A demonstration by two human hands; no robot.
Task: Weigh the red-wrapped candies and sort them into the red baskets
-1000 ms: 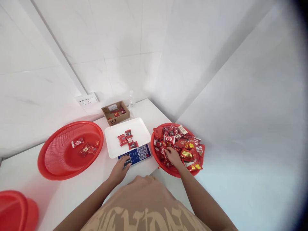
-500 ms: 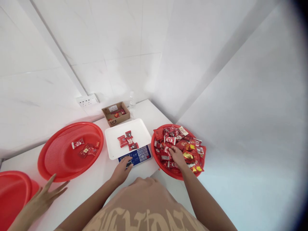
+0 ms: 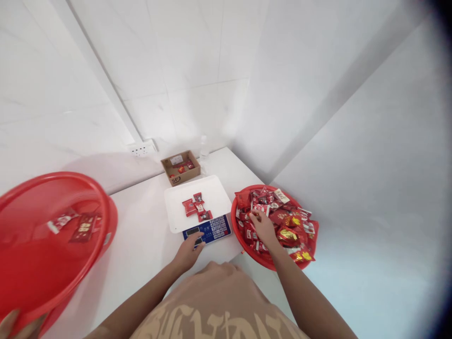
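My left hand [image 3: 189, 252] rests on the blue panel [image 3: 208, 230] of a digital scale, fingers stretched over its small displays. On the scale's white tray [image 3: 221, 193] lie several red wrapped candies [image 3: 189, 207]. My right hand [image 3: 264, 230] is over the red basket [image 3: 243, 252] at the right, its thumb and fingers pinched together. What is between those fingertips, if anything, is hidden. Red candy packets fill this basket, including a red-and-white packet [image 3: 262, 207] just beyond my fingertips and several gold-foil packets [image 3: 287, 237].
A co-worker's hand [image 3: 26, 327] is at the near rim of a large red basket [image 3: 52, 176] holding a few packets. Behind the scale stand an open cardboard box [image 3: 185, 178] and a clear bottle [image 3: 204, 149]. A wall socket [image 3: 143, 149] sits above the table.
The co-worker's large basket has moved left and nearer, now covering the other basket's place. My right hand has risen slightly among the packets. My left hand stays on the scale. The view shifted slightly.
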